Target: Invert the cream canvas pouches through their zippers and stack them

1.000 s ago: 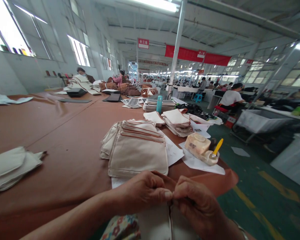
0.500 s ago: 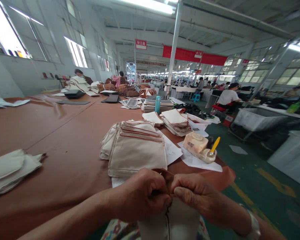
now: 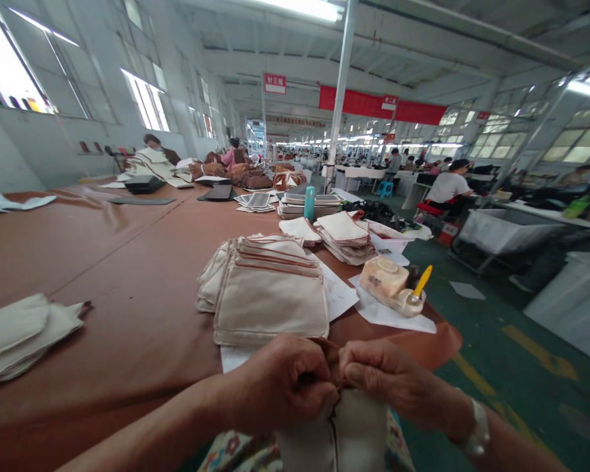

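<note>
At the table's near edge, my left hand [image 3: 288, 383] and my right hand [image 3: 391, 373] pinch the brown-edged top of a cream fabric piece [image 3: 358, 426]. Their fingers are closed and close together. The piece hangs down over my lap, with a dark seam along its middle. Just beyond my hands lies a stack of cream fabric pieces [image 3: 270, 295] with brown edging. To its right, a pale container [image 3: 383, 278] stands on white paper, and a yellow-handled brush [image 3: 423, 282] leans in a cup part beside it.
More cream pieces lie on the brown table [image 3: 142, 314] at left [image 3: 24, 334] and further back [image 3: 344, 233]. A teal bottle [image 3: 309, 203] stands behind the stack. A grey bin [image 3: 506, 233] is on the green floor; people sit further away.
Both hands keep their hold on the fabric. The right hand and its wristband have shifted slightly left, and the view has moved a little.
</note>
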Demonstrator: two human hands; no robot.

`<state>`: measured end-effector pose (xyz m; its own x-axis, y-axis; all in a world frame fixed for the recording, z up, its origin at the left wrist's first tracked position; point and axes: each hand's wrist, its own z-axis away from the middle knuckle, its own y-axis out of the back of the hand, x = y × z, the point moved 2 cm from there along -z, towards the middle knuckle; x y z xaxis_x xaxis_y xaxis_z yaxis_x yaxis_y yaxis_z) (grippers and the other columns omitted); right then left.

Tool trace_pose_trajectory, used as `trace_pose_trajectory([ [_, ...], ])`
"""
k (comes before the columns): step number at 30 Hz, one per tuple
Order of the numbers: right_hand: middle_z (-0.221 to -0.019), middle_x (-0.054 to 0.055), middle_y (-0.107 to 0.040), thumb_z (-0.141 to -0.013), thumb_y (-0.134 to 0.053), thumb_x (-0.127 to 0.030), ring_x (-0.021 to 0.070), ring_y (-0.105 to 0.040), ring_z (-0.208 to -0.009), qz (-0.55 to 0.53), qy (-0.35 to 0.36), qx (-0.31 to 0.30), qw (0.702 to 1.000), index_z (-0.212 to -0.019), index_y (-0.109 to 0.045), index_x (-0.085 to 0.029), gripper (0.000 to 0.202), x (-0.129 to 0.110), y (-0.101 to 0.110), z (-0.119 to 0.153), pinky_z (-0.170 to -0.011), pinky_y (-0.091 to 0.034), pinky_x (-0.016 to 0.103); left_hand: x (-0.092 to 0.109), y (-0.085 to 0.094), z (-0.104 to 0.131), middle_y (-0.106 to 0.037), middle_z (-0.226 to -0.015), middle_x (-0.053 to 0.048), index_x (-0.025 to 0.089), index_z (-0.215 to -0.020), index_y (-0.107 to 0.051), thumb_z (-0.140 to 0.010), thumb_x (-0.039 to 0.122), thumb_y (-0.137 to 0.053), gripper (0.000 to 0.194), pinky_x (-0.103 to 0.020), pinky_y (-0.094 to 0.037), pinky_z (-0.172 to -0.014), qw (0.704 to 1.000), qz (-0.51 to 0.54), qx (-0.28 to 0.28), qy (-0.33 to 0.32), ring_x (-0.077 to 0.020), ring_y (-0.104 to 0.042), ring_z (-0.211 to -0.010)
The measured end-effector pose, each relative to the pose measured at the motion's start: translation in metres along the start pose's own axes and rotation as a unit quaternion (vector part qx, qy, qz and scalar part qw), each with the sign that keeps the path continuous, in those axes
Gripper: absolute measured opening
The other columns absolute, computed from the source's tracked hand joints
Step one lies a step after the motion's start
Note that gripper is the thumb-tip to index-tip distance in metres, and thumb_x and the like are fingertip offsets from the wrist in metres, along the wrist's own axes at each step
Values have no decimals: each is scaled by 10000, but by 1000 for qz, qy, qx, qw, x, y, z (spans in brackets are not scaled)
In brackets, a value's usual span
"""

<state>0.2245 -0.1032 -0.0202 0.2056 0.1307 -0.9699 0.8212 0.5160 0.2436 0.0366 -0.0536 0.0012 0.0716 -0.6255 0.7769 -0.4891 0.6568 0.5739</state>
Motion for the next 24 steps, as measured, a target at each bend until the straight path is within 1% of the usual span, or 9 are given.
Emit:
trace_pose_trajectory([
  [4,-821,1,-479,-1049,-330,-412,136,-414,-725,51,-1,-3,999,-870,-565,-163,385,-20,13,0,-656,-335,259,-10,2,0,-471,-629,46,156,-647,-473,-789,107,-590,191,-181,-298,-530,1000,-10,4,-4,-68,-389,-570],
  [7,-807,-9,-479,-1040,-375,-396,132,-423,-727,92,4,-25,995,-866,-561,-168,342,-29,13,-4,-657,-342,247,-17,2,0,-456,-618,50,156,-661,-489,-799,131,-608,184,-193,-282,-520,1000,-22,4,11,-72,-372,-564],
  [8,-790,-14,-479,-1029,-406,-398,129,-420,-712,97,8,-28,995,-855,-559,-167,327,-28,11,-7,-637,-337,242,-18,2,0,-446,-612,53,157,-662,-489,-802,134,-607,184,-196,-275,-515,1000,-25,4,15,-72,-361,-557],
  [11,-730,-24,-478,-979,-513,-393,118,-411,-661,100,21,-3,995,-787,-546,-160,304,-19,6,-13,-582,-317,230,-18,1,-1,-439,-607,52,157,-647,-479,-814,151,-595,203,-200,-268,-512,999,-31,11,15,-71,-351,-553],
  [14,-697,-28,-468,-951,-543,-423,113,-393,-635,56,19,12,998,-735,-533,-154,345,-7,4,-16,-563,-308,228,-16,1,-1,-469,-651,44,149,-653,-500,-811,161,-621,200,-194,-282,-529,1000,-10,7,29,-73,-380,-585],
  [17,-779,-6,-519,-970,-513,-435,127,-427,-696,36,-5,17,999,-832,-578,-144,328,-4,3,-15,-598,-341,226,-19,0,-1,-485,-688,52,138,-736,-573,-786,264,-736,212,-182,-300,-539,993,83,-21,78,-77,-380,-615],
  [20,-871,17,-565,-975,-520,-413,145,-472,-777,34,-7,32,999,-958,-597,-142,283,-4,3,-14,-670,-382,235,-24,-2,0,-517,-697,57,127,-806,-616,-720,356,-809,312,-174,-306,-514,977,151,-31,144,-79,-390,-613],
  [22,-815,11,-561,-945,-571,-423,131,-453,-716,15,-15,30,999,-895,-606,-129,300,0,2,-13,-613,-356,222,-28,-2,2,-541,-709,57,125,-805,-616,-650,344,-854,359,-168,-306,-498,973,144,-17,180,-80,-402,-616],
  [24,-723,-4,-530,-914,-609,-453,107,-400,-632,-21,-39,30,999,-800,-605,-118,354,8,2,-13,-542,-295,213,-29,1,6,-545,-719,62,131,-814,-611,-581,300,-892,402,-162,-312,-499,973,117,7,199,-80,-404,-625],
])
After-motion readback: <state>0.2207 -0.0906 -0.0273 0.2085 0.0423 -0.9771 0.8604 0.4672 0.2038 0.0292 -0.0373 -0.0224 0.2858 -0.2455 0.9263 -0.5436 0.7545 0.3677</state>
